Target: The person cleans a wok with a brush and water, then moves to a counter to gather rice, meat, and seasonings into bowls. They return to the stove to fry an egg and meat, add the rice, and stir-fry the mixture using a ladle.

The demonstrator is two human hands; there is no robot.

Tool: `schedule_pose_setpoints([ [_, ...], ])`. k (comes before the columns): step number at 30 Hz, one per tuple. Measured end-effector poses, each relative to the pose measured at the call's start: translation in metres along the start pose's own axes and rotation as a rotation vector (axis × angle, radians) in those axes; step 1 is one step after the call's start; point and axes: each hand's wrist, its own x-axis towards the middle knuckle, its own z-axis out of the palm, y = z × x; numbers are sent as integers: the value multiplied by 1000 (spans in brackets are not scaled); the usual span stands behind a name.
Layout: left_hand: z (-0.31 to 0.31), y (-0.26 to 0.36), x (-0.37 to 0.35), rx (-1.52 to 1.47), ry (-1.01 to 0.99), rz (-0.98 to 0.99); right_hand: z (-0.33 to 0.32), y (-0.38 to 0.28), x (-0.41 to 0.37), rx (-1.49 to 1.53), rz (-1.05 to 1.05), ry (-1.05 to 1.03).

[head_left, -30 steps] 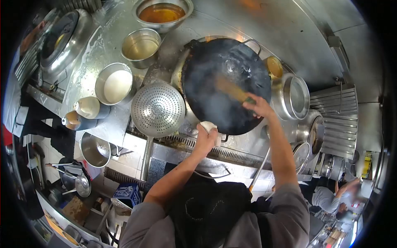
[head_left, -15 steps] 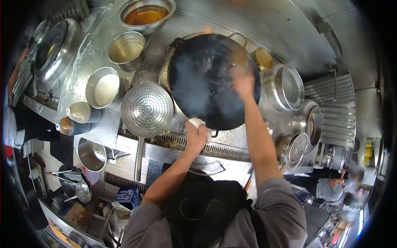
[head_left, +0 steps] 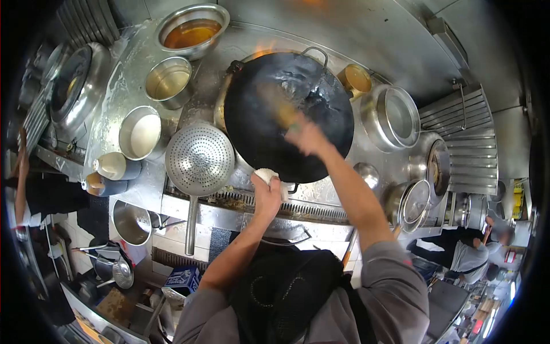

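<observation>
A large black wok (head_left: 321, 126) sits over a burner, with flame at its far left edge and wet, shiny patches near the far side. At its near rim my left hand (head_left: 267, 195) is closed around a white cloth (head_left: 267, 175), beside the small near handle. Over the wok's middle, my right hand (head_left: 309, 136) is wrapped round a brush-like tool (head_left: 282, 113), yellowish-brown and smeared by motion, its far end pointing up and left.
Left of the wok lie a perforated ladle (head_left: 199, 159), metal pots (head_left: 142, 133), a bowl of amber liquid (head_left: 192, 33) and two bottles (head_left: 117, 166). Lidded pots (head_left: 397, 117) stand right. Other people (head_left: 467, 255) are at the far right and left.
My right hand has swept left and nearer with the tool, from the wok's right side to its middle. My left hand still holds the cloth at the rim. The view has shifted slightly.
</observation>
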Motion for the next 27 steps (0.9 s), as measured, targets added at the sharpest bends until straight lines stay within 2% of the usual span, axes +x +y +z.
schedule_pose_setpoints([
  [1,-1,-7,7,-32,17,1,12,-7,-33,181,-166,-277],
  [2,-1,0,14,-28,10,12,-13,-13,-38,184,-171,-265],
  [4,-6,8,-1,38,45,86,-78,8,-68,-12,-87,-709],
  [6,0,16,-1,27,32,55,-152,33,-51,-359,177,-461],
  [8,1,16,-3,22,26,14,-169,65,-43,-465,41,420],
  [10,5,10,-4,66,66,45,-111,55,-6,26,-32,1150],
  [12,6,-4,1,57,65,77,-48,35,8,-12,-15,1026],
  [13,6,-9,1,51,60,107,-30,23,12,-188,344,337],
  [14,7,-10,-1,54,54,104,-3,13,-16,-319,-64,116],
  [16,6,-12,0,6,91,49,-2,-4,-72,15,-263,-306],
  [18,3,1,-9,-36,54,15,-88,2,-101,11,105,-732],
  [19,3,10,-9,-91,25,5,-132,25,-95,-45,274,-752],
  [20,5,16,-9,-95,18,9,-167,66,-85,-205,246,-469],
  [21,7,21,-12,-119,17,-19,-189,77,-88,-506,145,14],
  [22,9,23,-12,-145,20,-42,-197,77,-91,-562,47,505],
  [24,11,24,-14,-94,30,-36,-185,57,-66,-217,-54,1263],
  [25,11,24,-14,-35,35,-30,-172,44,-49,-214,-57,1268],
  [27,13,10,-10,-7,41,6,-132,16,-7,66,-380,1895],
])
